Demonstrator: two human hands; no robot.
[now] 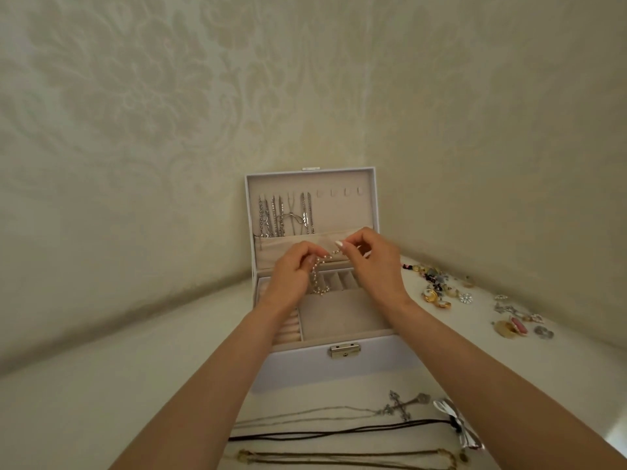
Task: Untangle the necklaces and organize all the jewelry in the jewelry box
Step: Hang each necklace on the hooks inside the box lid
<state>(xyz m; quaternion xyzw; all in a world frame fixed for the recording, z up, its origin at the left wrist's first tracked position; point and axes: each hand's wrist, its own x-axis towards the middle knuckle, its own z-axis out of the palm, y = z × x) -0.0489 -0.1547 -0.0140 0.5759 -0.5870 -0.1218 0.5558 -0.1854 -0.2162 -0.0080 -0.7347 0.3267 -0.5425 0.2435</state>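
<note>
A white jewelry box (339, 364) stands open on the white table, lid upright. Several silver chains (285, 215) hang from hooks inside the lid. Above the box's beige tray, my left hand (291, 269) and my right hand (373, 259) each pinch one end of a pearl necklace (319, 276). Its loop hangs down between them over the small compartments. Laid out in front of the box are a thin chain with a silver cross (400, 407), a black cord necklace (339, 432) and a gold chain (349, 457).
A pile of earrings and rings (437, 286) lies to the right of the box, with more pieces (519, 323) farther right. A white bow (458, 425) sits by the cord necklace. Patterned walls close in behind and to the right.
</note>
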